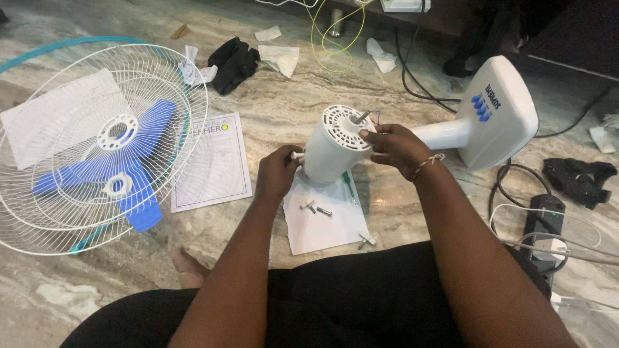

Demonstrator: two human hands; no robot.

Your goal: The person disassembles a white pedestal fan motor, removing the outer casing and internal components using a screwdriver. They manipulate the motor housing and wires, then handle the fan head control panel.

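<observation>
1. In the head view, the fan motor housing [335, 145] is a white cylinder with a round vented face, and a thin metal shaft [362, 116] stands out from the middle of that face. The housing joins a white neck that runs to the right into the fan base [506, 113], a flat white block with a row of blue buttons. The whole body lies on its side on the marble floor [284, 103].
2. The housing is above a white sheet of paper [325, 225], just in front of the person's lap, between the two hands.
3. The left hand [277, 175] is at the left lower side of the housing. Its fingers are closed around a small white knob [296, 155] that sticks out from the housing.
4. The right hand [400, 148] lies over the right side of the housing, where the neck begins. Its fingers are curled on the housing and grip it, and the thumb tip touches the vented face just beside the shaft.
5. On the paper, below the housing, lie several small screws [316, 208] and a green screwdriver [349, 185].
6. Well apart to the left lies the white wire grille [64, 212] with the blue fan blade [138, 174] on top of it.
7. At the right lies a black power strip [541, 222] with white cables.
</observation>
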